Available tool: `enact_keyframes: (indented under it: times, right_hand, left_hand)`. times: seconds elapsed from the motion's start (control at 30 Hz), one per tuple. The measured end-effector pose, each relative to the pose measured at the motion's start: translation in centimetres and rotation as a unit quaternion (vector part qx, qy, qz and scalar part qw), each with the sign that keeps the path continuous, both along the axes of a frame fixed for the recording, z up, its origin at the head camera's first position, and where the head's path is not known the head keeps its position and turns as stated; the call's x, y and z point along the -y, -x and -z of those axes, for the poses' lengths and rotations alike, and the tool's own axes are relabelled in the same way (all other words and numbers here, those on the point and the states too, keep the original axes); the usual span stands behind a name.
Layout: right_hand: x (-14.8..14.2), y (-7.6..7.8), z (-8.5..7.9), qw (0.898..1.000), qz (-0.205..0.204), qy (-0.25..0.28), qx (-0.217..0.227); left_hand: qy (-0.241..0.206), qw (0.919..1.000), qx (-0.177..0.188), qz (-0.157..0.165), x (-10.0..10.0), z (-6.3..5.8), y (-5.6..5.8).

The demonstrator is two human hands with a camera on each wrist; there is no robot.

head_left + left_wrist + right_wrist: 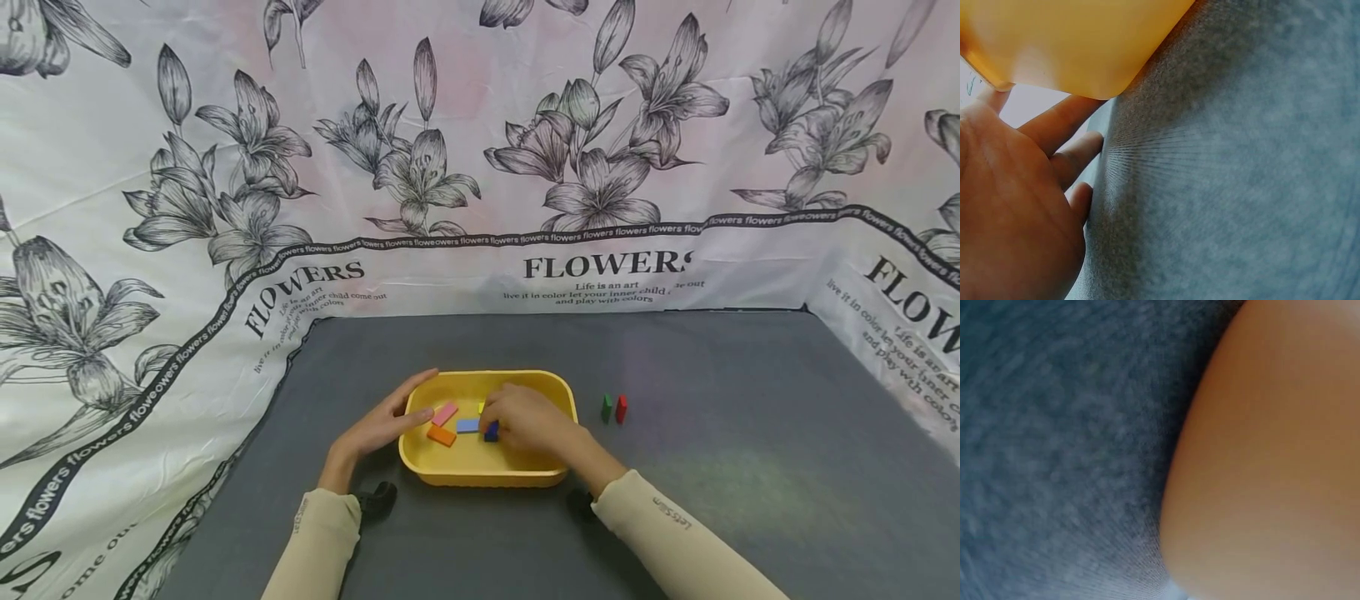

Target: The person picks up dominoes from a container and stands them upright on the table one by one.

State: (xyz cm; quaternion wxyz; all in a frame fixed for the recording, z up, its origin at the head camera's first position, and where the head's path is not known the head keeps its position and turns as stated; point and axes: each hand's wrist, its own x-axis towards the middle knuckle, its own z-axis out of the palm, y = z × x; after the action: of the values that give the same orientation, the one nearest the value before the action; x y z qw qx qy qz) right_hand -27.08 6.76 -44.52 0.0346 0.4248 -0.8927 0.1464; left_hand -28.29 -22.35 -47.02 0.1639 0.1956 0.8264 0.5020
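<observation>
On the table (pixel 720 500) sits a tub (pixel 487 479), a cloth (pixel 450 279) hanging behind. Inside lie loose blocks (pixel 441 436), left of the right hand (pixel 528 418) (one more block (pixel 491 432) at its fingertips). The left hand (pixel 386 422) touches the tub's left side; two further blocks (pixel 622 409) stand rightward.

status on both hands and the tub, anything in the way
Left hand on yellow tub, left end. Right hand inside, at dark blue block, grip unclear. Green block, red block outside, right; nothing visibly blocking.
</observation>
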Motion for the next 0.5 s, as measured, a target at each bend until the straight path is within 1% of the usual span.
enact_keyframes:
  times: [0.13,0.33,0.5]
  right_hand:
    - [0.06,0.04,0.31,1.0,-0.003,-0.002,-0.001]
    - [0.25,-0.28,-0.12,1.0,-0.001,-0.01,0.009]
    - [0.45,-0.47,-0.53,0.999,-0.002,-0.044,0.006]
  left_hand:
    - [0.0,1.0,0.0,0.0,-0.04,-0.05,-0.04]
    - [-0.003,1.0,0.0,0.002,-0.05,-0.18,-0.18]
    - [-0.002,1.0,0.002,0.001,-0.06,-0.3,-0.27]
